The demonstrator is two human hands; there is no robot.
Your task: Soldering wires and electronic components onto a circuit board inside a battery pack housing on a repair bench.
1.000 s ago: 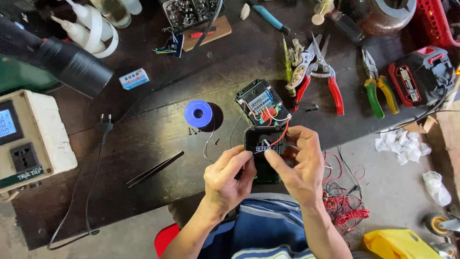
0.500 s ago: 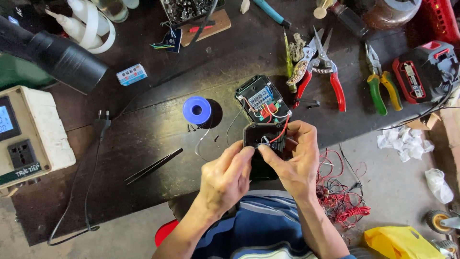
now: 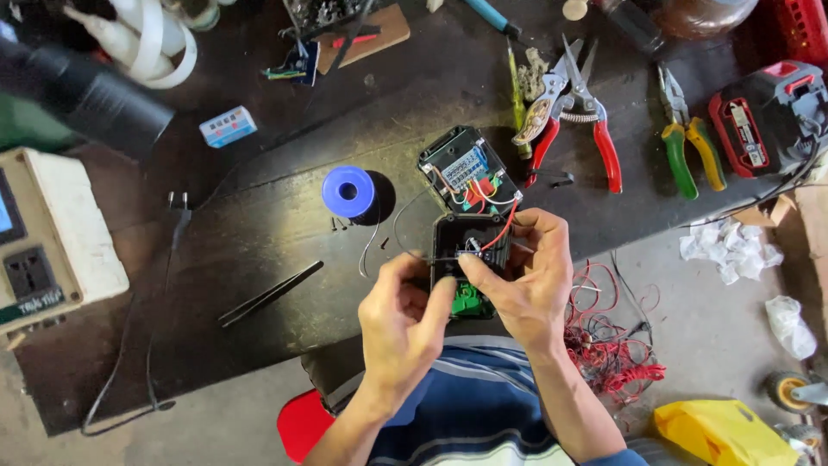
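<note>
Left hand: we pinch the black box tight.
Right hand: we grip the box too.
Box: held up over the tabletop edge, wires joining it to the board.

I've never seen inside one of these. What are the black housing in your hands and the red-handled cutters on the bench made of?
The small black box-shaped housing looks like moulded plastic: matte, thin-walled. The red-handled cutters seem to be bare steel blades, grey and shiny, with glossy red handles, probably plastic or rubber coated.
</note>
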